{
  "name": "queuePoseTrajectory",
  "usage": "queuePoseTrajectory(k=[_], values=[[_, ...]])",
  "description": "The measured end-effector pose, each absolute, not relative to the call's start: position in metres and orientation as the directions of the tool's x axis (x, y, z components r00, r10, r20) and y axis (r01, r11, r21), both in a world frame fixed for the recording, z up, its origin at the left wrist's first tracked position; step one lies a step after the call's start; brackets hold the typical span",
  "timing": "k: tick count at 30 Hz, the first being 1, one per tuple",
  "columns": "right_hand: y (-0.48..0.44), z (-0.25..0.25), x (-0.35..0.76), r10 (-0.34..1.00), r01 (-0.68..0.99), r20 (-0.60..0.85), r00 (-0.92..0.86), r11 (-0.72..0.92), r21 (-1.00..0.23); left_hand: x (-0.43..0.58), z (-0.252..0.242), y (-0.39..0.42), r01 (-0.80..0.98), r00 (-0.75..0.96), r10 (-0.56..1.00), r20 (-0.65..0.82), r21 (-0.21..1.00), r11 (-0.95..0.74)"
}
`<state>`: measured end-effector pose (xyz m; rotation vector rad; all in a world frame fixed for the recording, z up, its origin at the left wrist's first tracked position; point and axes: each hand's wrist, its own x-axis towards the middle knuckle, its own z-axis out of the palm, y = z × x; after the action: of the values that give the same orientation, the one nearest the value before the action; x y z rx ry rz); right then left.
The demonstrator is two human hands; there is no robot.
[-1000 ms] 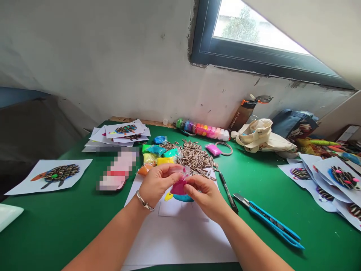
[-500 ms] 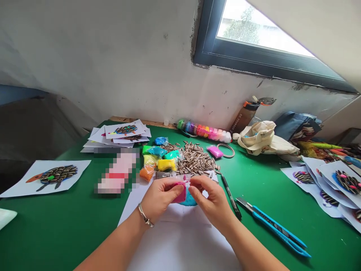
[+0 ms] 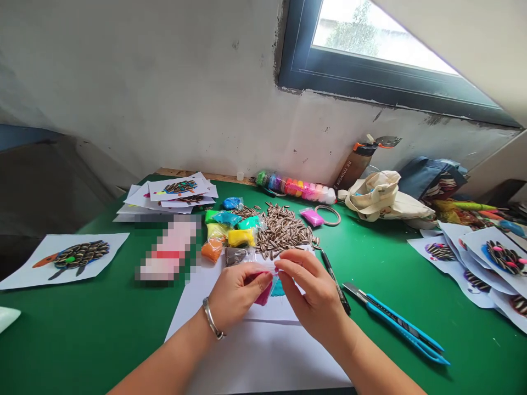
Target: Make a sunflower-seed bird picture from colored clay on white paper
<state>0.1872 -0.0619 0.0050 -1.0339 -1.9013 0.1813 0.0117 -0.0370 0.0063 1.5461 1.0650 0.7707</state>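
- While both forearms reach in from the bottom of view, the left hand (image 3: 236, 296) and right hand (image 3: 313, 293) are raised just above the paper, wrists bent, facing each other.
- Left fingers (image 3: 257, 281) are curled together, with the thumb on top, pinching one side of a small clear plastic bag of pink modelling clay (image 3: 263, 293).
- Right fingers (image 3: 290, 264) are bent and close together, clamped with the thumb on the bag's other upper edge.
- Bag is held between the hands, just above a white card (image 3: 274, 312), with its lower part hanging toward a teal patch (image 3: 278, 288).
- Card lies on a larger white paper sheet (image 3: 263, 351) on a green table (image 3: 90, 340).
- Metal bangle (image 3: 212, 318) on left wrist.
- Nearest left hand: dark packet (image 3: 236, 256), orange clay packet (image 3: 212, 250), yellow clay packet (image 3: 241, 237).
- Striped sunflower seeds (image 3: 284, 230) are heaped just beyond the hands.
- Black marker (image 3: 335, 282) lies right of the right hand, near blue-handled scissors (image 3: 401, 329).
- Finished seed pictures (image 3: 504, 258) overlap at far right.
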Motion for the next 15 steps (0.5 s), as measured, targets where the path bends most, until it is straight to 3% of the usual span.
queuePoseTrajectory(k=[6, 15], values=[[-0.0626, 0.0061, 0.1854, 0.727, 0.593, 0.651, -0.216, 0.628, -0.504, 0.0111, 0.0056, -0.0374, 0.334, 0.408, 0.912, 0.038, 0.924, -0.187], [-0.0647, 0.0045, 0.185, 0.715, 0.647, 0.646, -0.267, 0.63, -0.43, 0.0133, 0.0077, -0.039, 0.361, 0.417, 0.905, 0.087, 0.898, -0.253]])
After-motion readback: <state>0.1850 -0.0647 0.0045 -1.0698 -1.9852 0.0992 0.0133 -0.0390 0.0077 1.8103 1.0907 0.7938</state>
